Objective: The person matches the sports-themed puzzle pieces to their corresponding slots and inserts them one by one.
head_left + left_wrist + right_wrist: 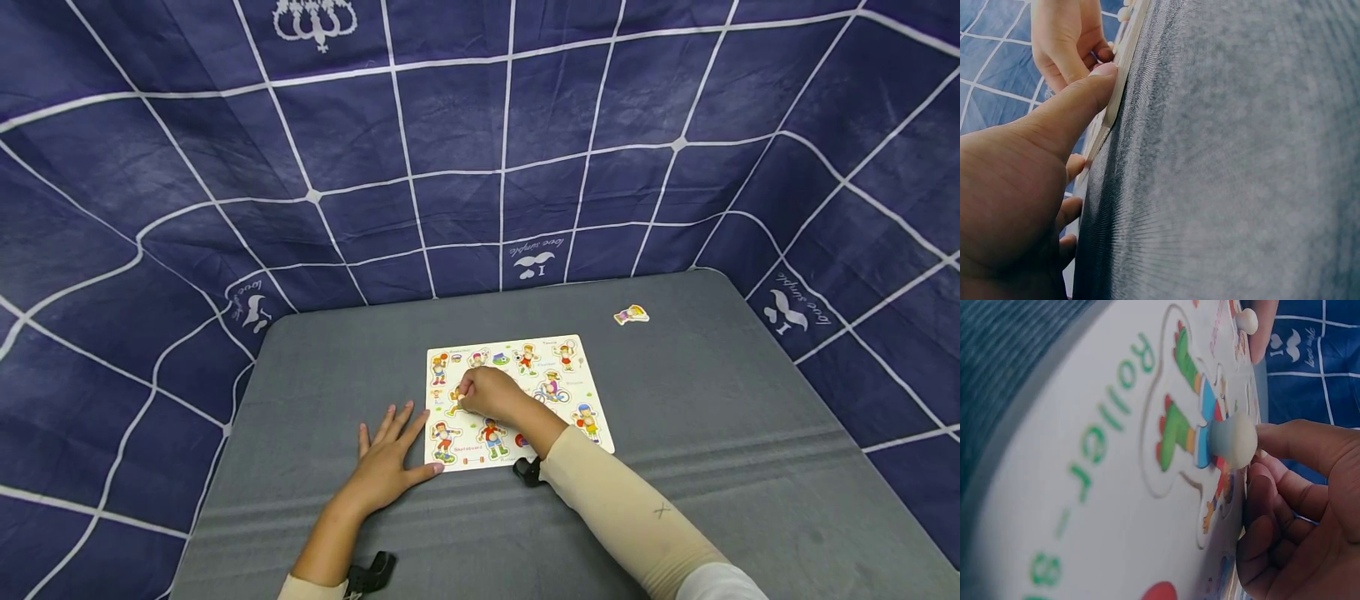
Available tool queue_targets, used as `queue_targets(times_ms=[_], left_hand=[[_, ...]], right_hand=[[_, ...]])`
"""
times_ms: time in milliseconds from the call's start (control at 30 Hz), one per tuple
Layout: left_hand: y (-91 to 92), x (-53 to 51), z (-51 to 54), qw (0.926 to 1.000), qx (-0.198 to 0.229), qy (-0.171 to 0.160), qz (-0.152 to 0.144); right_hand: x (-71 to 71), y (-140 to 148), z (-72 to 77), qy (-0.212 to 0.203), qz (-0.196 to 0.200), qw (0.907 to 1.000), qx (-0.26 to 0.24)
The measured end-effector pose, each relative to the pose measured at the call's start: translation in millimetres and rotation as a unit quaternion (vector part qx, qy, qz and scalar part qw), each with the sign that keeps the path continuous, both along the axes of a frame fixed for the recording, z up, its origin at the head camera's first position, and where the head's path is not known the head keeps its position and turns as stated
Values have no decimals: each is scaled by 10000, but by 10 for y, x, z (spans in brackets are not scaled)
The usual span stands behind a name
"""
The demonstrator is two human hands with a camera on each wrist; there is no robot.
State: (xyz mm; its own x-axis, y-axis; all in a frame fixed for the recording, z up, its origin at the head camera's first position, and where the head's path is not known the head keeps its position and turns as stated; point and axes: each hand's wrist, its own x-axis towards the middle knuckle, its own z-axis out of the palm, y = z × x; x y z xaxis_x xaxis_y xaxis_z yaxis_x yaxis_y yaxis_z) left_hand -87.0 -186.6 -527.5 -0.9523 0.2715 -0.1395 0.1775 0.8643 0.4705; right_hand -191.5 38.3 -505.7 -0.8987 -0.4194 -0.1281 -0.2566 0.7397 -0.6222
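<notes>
A white wooden knob puzzle board [581, 398], printed with children playing sports, lies on the grey table. My right hand [491, 393] reaches over it, its curled fingers pinching a yellow-orange figure puzzle piece [453, 409] near the board's left side. The fingers hide most of that piece, and I cannot tell whether it sits fully in its slot. My left hand [386, 468] rests with spread fingers by the board's left edge; its thumb [1094, 84] touches the lower left corner. In the right wrist view, a roller-skating piece [1202, 447] with a pale round knob [1242, 441] stands close to my right hand.
A loose figure piece [632, 314] with yellow hair lies on the table [697, 375], beyond the board's upper right corner. Several other pieces sit in the board, among them a cyclist [552, 387]. Dark blue cloth [465, 108] with white lines hangs around the table.
</notes>
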Motion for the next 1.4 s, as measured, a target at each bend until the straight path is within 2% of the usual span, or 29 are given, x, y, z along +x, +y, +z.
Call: queue_targets(times_ms=[167, 367, 633, 833, 1033, 1400], left_hand=[[-4, -10, 2, 10000, -16, 4, 12], [-3, -6, 8, 10000, -7, -9, 0], [8, -7, 4, 10000, -26, 78, 34], [12, -7, 7, 10000, -72, 40, 45], [8, -12, 9, 9999, -101, -82, 11], [15, -6, 20, 10000, -82, -38, 34]], right_hand=[[4, 10, 15, -139, -16, 9996, -227], [73, 90, 64, -412, -356, 9937, -980], [104, 267, 186, -218, -872, 9834, -1573], [94, 424, 195, -248, -1294, 9716, -1968], [66, 589, 183, -117, -1620, 9644, -2087], [-7, 884, 213, 258, -2159, 9415, -2574]])
